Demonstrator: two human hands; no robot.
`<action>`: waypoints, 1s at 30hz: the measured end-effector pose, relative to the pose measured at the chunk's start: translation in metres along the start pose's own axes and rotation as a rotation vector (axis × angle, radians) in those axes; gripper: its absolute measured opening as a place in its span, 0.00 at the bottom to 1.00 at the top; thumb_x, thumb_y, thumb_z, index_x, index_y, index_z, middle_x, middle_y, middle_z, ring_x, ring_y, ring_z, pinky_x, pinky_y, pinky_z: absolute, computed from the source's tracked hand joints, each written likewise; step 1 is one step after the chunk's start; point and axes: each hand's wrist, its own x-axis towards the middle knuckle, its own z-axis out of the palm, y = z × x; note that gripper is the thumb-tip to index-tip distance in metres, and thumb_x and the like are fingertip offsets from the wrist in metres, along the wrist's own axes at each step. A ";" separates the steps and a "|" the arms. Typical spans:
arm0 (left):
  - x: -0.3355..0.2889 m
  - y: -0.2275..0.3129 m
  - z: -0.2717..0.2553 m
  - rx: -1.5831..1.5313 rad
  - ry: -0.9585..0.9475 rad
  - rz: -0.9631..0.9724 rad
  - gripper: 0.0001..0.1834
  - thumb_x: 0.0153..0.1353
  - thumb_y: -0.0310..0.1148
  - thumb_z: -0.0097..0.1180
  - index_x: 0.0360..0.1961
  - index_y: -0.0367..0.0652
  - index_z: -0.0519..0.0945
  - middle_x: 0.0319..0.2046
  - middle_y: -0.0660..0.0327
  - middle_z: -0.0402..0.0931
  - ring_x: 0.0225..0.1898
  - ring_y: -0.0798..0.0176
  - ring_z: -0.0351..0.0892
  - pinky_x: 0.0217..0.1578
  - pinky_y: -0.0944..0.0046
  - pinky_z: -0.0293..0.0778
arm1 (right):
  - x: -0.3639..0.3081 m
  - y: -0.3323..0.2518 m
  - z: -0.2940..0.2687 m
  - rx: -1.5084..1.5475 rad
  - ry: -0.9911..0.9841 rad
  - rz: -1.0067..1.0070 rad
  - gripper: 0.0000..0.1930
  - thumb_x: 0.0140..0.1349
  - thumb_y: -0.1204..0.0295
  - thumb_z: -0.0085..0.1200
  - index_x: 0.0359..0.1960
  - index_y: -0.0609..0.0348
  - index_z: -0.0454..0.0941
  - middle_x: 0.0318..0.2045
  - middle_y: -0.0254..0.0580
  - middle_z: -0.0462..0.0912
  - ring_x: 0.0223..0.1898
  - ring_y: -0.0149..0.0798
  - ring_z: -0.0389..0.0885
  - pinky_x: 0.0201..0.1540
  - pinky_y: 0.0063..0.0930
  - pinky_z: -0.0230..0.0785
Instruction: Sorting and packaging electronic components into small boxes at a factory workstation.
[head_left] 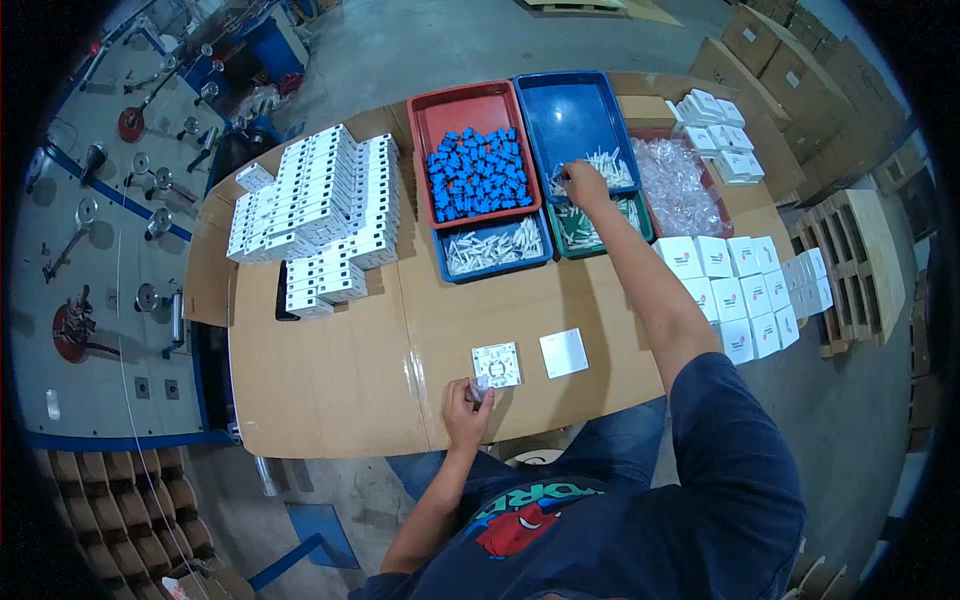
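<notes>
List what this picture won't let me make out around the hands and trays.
All in the head view:
- What, if anything, the right hand pinches: its own fingers hide it.
- The small piece at the left hand: too small, partly covered by fingers.
- Part of the green tray: behind the right forearm.
- Clear plastic pieces: glare blurs their shapes.
</notes>
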 end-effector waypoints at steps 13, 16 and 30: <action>0.005 -0.002 0.000 0.039 -0.012 0.011 0.19 0.56 0.34 0.73 0.42 0.37 0.79 0.33 0.56 0.76 0.29 0.59 0.76 0.31 0.61 0.75 | 0.011 0.025 -0.004 -0.038 0.002 -0.036 0.10 0.56 0.70 0.62 0.38 0.59 0.82 0.33 0.50 0.84 0.39 0.57 0.84 0.42 0.50 0.77; 0.007 0.001 0.001 0.038 -0.019 0.010 0.19 0.56 0.34 0.73 0.43 0.37 0.79 0.33 0.57 0.76 0.29 0.59 0.76 0.31 0.61 0.75 | 0.014 0.034 -0.015 0.043 0.024 0.043 0.10 0.57 0.68 0.62 0.37 0.60 0.83 0.37 0.52 0.86 0.40 0.57 0.85 0.44 0.51 0.78; -0.012 -0.021 0.004 -0.060 0.020 -0.047 0.17 0.60 0.27 0.70 0.48 0.37 0.79 0.33 0.64 0.74 0.30 0.71 0.71 0.30 0.70 0.70 | -0.166 -0.056 -0.097 1.018 0.085 0.385 0.05 0.64 0.77 0.63 0.40 0.63 0.82 0.32 0.35 0.84 0.29 0.25 0.80 0.31 0.21 0.72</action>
